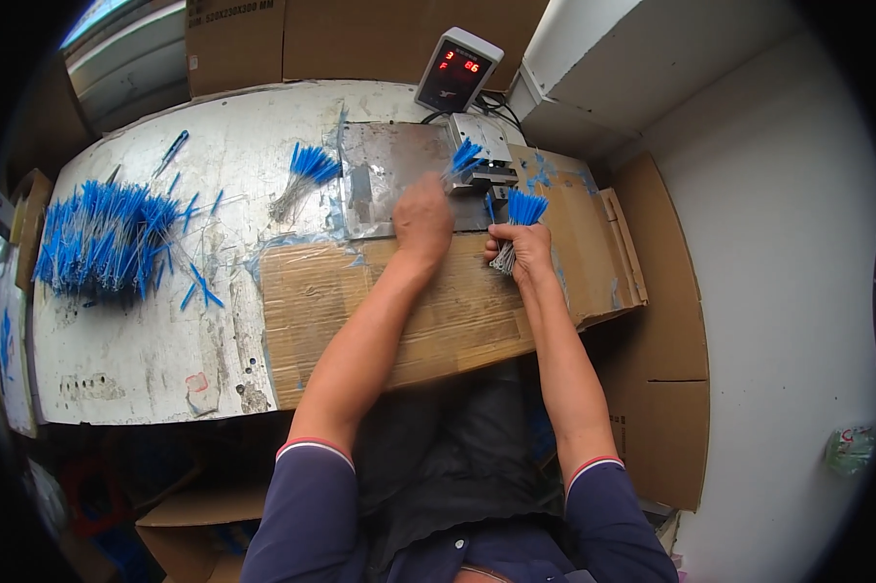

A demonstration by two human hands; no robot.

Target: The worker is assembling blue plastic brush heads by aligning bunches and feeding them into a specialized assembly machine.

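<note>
My right hand (525, 248) is closed around a bundle of thin grey wire pieces with blue ends (526, 206), blue ends up. One blue-ended piece (491, 207) stands apart from the bundle, by the thumb and the machine. Over the metal plate (389, 151) is my left hand (424, 222), its fingers curled and smeared by motion; whether they hold anything is unclear. Just beyond its knuckles a small bunch of blue-ended pieces (466, 154) rests against the small metal machine (485, 146). The bunch's grey ends point toward that hand.
A box with a red lit display (459, 70) stands behind the machine. Left of the plate lies another blue-ended bunch (312, 167); a large pile (108, 238) and a blue pen-like tool (171, 153) lie farther left. Cardboard (312, 301) covers the front edge. A wall (778, 243) rises right.
</note>
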